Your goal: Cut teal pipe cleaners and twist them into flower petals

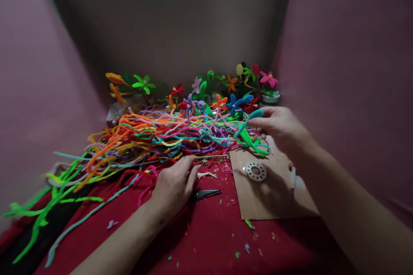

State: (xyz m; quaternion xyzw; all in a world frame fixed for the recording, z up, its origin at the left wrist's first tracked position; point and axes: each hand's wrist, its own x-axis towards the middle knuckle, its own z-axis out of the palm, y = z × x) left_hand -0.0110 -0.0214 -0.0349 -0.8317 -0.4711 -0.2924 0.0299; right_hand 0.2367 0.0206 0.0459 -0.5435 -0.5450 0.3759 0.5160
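Note:
My right hand (279, 126) is raised over the cardboard, thumb and fingers closed on a bent teal pipe cleaner (253, 116). Just below it lies a bundle of bright green pipe-cleaner loops (248, 139). My left hand (174, 182) rests low on the red cloth, fingers curled and thumb close to the index finger. Its fingertips meet the ends of thin wire stems (214, 157); whether anything is pinched there is hidden. Dark scissor blades (208, 194) point out to the right from beside this hand, with their handles out of sight.
A large heap of coloured pipe cleaners (145, 133) spreads across the back and left. Behind it stand several pipe-cleaner flowers (235, 104) and a jar (270, 97). On a cardboard sheet (258, 206) lies a white ring-shaped spool (256, 171). Coloured clippings dot the red cloth (200, 240).

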